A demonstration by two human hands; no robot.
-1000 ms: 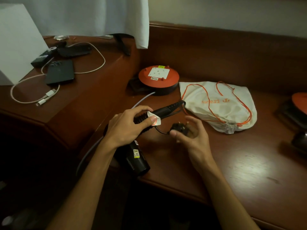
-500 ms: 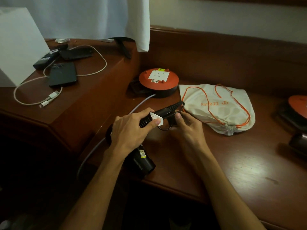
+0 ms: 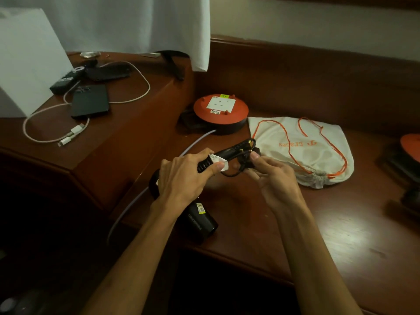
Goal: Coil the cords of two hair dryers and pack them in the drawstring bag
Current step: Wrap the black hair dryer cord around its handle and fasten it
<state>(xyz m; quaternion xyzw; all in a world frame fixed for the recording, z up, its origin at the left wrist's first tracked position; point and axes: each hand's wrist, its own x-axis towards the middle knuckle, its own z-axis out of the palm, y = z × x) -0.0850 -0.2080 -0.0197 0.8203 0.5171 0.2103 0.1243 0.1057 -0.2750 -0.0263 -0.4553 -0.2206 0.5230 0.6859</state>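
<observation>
Hair dryer (image 3: 200,220) is held over the front edge of the bench (image 3: 341,235), nozzle pointing down. Its handle is gripped by the closed left hand (image 3: 184,180). The plug (image 3: 246,155) is pinched between the fingertips of the right hand (image 3: 272,180), beside the handle tip. The drawstring bag (image 3: 302,151) is laid flat near the back edge, cinched shut.

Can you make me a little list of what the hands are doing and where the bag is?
left hand: grips the black hair dryer by its handle
right hand: pinches the plug at the handle's end
cord: a small loop shows between the hands
drawstring bag: flat on the table, cinched shut
</observation>
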